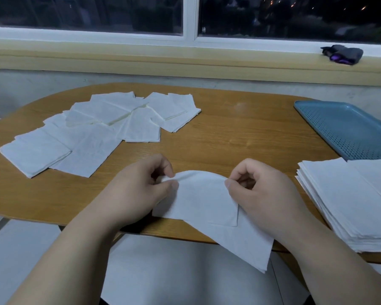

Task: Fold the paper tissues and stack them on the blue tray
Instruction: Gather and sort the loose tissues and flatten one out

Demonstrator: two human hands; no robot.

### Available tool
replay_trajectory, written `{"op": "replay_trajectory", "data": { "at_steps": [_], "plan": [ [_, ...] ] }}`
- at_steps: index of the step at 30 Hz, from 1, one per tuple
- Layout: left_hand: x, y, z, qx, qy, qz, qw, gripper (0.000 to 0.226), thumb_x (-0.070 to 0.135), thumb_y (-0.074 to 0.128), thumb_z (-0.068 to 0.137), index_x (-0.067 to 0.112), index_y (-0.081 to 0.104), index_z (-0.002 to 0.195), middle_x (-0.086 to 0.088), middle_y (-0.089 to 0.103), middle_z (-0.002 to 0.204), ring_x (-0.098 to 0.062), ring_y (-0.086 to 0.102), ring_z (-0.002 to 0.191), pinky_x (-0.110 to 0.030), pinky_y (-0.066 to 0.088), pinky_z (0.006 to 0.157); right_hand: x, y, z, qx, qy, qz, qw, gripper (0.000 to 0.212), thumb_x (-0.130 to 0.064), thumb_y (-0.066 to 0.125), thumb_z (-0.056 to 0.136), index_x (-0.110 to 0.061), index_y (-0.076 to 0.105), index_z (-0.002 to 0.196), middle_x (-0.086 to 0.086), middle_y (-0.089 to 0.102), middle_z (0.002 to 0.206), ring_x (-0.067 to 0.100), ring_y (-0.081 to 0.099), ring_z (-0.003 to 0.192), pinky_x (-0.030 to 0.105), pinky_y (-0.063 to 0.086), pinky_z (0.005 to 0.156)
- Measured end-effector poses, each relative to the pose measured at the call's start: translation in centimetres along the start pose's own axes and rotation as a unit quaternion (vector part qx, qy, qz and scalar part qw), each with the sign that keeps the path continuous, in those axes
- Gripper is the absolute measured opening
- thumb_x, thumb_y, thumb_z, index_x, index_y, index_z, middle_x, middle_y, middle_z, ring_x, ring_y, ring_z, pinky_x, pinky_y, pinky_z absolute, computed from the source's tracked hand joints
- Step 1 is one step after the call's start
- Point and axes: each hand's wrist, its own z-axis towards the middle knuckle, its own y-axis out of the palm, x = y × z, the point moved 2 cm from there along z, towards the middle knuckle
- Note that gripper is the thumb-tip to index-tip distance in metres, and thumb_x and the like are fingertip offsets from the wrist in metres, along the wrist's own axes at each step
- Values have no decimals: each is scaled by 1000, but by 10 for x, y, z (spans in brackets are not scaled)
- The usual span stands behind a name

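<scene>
Pinch grip – both hands, left hand (139, 190) & right hand (262, 190), on tissue (204, 199) top edge.

the scene is lit dimly from indoors; the window (295, 16) is dark. soft focus and curved wide-angle edges are seen.

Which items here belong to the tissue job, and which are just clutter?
Job: held tissue, pinched by left hand and right hand; tissue stack; scattered tissues; blue tray.
Lying about: dark bundle on windowsill.
</scene>
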Motion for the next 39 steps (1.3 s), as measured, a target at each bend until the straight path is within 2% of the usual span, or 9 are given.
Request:
{"op": "replay_trajectory", "data": {
  "at_steps": [4,6,10,13,18,24,31,36,39],
  "plan": [
    [8,-8,-3,22,37,-146,988,18,41,70,79,30,60,90,-1,63,79,-30,60,76,-48,49,68,-7,-11,-7,38,-1,69,997,14,-22,69,87,-29,64,75,-12,66,75,6,60,68,24,48,58],
    [13,-7,-5,36,45,-197,979,17,40,69,78,31,61,90,-8,61,85,-36,59,81,-55,49,71,-9,-18,-13,47,2,76,996,15,-21,68,87,-30,63,77,-12,65,76,6,59,67,22,48,58],
    [25,0,-4,21,60,-258,964,8,26,72,81,27,64,81,2,60,80,-13,54,73,-32,43,66,-8,-33,-27,61,17,96,993,18,-14,67,84,-29,63,77,-11,61,71,6,52,59,18,42,55],
    [32,10,-4,-3,49,-242,969,13,14,74,88,22,69,78,-1,66,81,-8,57,71,-21,44,64,-3,-39,-43,31,34,104,994,25,-8,65,83,-33,63,81,-10,61,72,4,52,59,20,42,54],
    [37,27,-1,-48,22,-176,983,10,22,73,87,27,73,79,-7,70,87,-16,62,74,-33,45,71,13,-39,-65,-20,71,64,995,30,-7,60,87,-36,64,81,-11,54,61,4,45,52,18,36,50],
    [37,41,-1,-64,-3,-22,998,8,34,72,87,37,73,81,15,70,84,1,60,74,-10,43,61,27,-33,-67,-13,62,-54,997,23,-17,57,90,-35,64,78,-29,55,90,3,54,78,26,44,62],
    [29,50,-1,-58,24,68,996,7,36,71,89,42,72,86,26,66,93,10,56,92,-14,45,76,39,-22,-60,-29,14,-182,983,23,-21,53,94,-33,73,99,-22,55,90,4,47,95,29,42,88],
    [27,46,-2,-43,24,86,995,6,36,70,89,42,71,87,24,66,94,8,57,90,-11,45,73,40,-17,-48,-9,15,-185,983,35,-37,44,86,-32,74,104,-20,52,91,6,43,94,32,40,91],
    [25,41,-6,-34,3,86,996,7,37,72,88,42,71,82,25,66,91,7,59,87,-12,46,71,42,-12,-39,1,3,-176,984,27,-24,51,95,-30,75,106,-20,55,99,3,41,98,29,39,94]
  ]
}}
